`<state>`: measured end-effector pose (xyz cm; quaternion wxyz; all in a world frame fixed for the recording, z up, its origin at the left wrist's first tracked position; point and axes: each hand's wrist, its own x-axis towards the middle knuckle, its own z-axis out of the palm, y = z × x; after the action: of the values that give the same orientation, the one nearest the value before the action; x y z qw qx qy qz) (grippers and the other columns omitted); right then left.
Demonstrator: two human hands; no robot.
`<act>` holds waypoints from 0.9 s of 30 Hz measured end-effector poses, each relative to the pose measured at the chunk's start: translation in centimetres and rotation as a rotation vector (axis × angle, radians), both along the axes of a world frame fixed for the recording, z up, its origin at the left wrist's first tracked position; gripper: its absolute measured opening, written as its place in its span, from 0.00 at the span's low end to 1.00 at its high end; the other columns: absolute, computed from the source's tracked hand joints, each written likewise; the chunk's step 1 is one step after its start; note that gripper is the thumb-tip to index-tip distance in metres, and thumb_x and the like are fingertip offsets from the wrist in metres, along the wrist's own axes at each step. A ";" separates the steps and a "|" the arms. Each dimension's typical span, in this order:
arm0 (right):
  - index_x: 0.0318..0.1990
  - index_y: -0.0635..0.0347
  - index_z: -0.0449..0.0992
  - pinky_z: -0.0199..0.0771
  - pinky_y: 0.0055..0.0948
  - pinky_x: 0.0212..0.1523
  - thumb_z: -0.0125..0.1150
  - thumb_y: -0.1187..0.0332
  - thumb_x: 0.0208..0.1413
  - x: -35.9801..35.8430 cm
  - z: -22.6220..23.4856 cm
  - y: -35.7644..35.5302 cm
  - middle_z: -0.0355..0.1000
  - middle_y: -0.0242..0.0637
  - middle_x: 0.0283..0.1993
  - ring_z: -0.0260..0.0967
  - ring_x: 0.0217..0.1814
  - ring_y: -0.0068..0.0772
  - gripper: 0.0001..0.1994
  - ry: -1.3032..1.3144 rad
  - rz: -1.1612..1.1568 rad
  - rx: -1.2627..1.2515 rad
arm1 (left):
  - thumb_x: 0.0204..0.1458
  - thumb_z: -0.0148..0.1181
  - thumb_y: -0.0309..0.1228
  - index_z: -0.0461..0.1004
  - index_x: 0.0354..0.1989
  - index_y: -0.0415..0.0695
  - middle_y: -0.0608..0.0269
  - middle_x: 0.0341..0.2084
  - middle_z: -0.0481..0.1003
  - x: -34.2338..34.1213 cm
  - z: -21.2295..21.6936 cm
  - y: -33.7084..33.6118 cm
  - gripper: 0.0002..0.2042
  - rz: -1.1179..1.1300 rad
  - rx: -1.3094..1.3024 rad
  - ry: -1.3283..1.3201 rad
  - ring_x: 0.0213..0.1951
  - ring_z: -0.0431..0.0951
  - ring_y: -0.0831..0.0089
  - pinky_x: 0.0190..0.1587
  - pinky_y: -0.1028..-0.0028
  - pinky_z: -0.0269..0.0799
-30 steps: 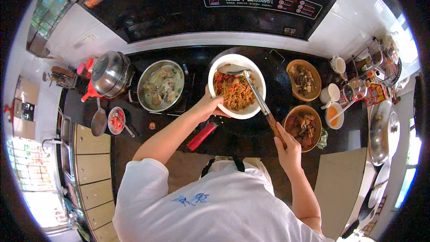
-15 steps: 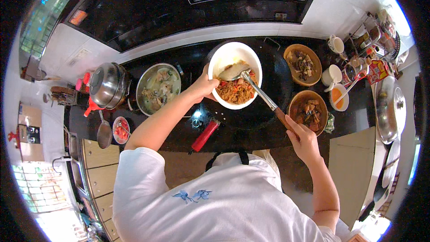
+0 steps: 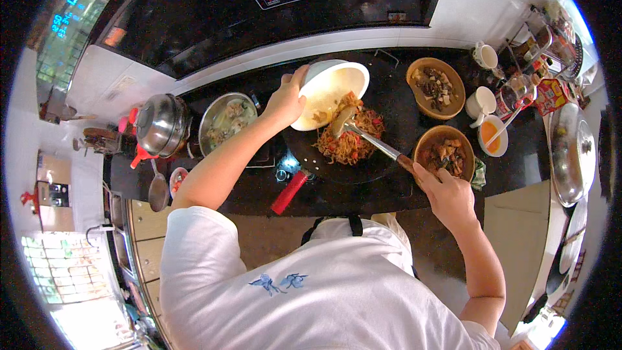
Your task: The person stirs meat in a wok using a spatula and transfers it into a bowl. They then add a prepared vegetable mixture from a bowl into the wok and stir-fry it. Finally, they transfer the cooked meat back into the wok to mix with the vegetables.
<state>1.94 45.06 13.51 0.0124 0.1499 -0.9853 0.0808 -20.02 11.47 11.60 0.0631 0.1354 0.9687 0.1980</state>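
Tabletop [image 3: 376, 199], glossy black, runs across the whole cooking area. A wide dark pan [image 3: 396, 113] sits in the middle of it, with a bright red handle [image 3: 289, 192] slanting toward the person. A metal pot [image 3: 205, 131] of pale soup stands to the left, partly behind the left forearm.

The white bowl [image 3: 324, 94] is tipped over the pan's left side, its mouth facing down to the right. Its inside is nearly bare, smeared with yellowish, oily stains, and a few bits cling near the lower lip.

Noodles [image 3: 359, 135] lie in the pan in a loose, tangled, shiny heap, orange-brown with red pieces through it. A spatula [image 3: 382, 146] slants across them; its sauce-coated metal head meets the food at the bowl's lip, and its grip is brown wood.

The left hand [image 3: 285, 102] is clamped on the bowl's left side, thumb near the rim, the other fingers partly hidden behind. The right hand [image 3: 450, 198] has its fingers curled snugly around the wooden grip.
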 end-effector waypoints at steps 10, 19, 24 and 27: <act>0.62 0.42 0.67 0.73 0.37 0.21 0.57 0.68 0.56 -1.2 -3.8 -2.7 0.66 0.38 0.27 0.69 0.20 0.39 0.24 0.195 -0.090 -0.345 | 0.52 0.53 0.24 0.49 0.67 0.48 0.42 0.57 0.60 2.1 1.5 3.5 0.33 0.116 -0.031 0.116 0.45 0.75 0.43 0.48 0.55 0.75; 0.62 0.41 0.66 0.73 0.36 0.20 0.58 0.67 0.55 1.0 -4.3 1.2 0.67 0.39 0.28 0.70 0.20 0.39 0.25 0.067 -0.012 -0.260 | 0.50 0.51 0.23 0.56 0.63 0.43 0.40 0.56 0.63 2.3 0.1 0.6 0.29 0.236 0.159 0.306 0.51 0.70 0.41 0.52 0.55 0.69; 0.60 0.44 0.69 0.73 0.34 0.19 0.59 0.68 0.55 1.2 -4.3 0.8 0.66 0.39 0.27 0.70 0.20 0.38 0.23 0.172 -0.001 -0.274 | 0.50 0.50 0.23 0.55 0.63 0.42 0.39 0.55 0.64 2.7 0.3 0.7 0.28 0.284 0.196 0.331 0.52 0.69 0.41 0.53 0.55 0.69; 0.61 0.48 0.68 0.73 0.31 0.19 0.58 0.71 0.54 0.6 -3.9 -0.7 0.65 0.39 0.27 0.70 0.20 0.36 0.25 0.207 0.003 -0.265 | 0.50 0.50 0.23 0.55 0.63 0.41 0.40 0.54 0.64 3.2 0.6 1.5 0.28 0.325 0.173 0.316 0.53 0.69 0.41 0.53 0.55 0.69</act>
<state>2.54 44.33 9.59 0.1335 0.1560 -0.9593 0.1940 -16.78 13.01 12.19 -0.1338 0.0118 0.9551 0.2642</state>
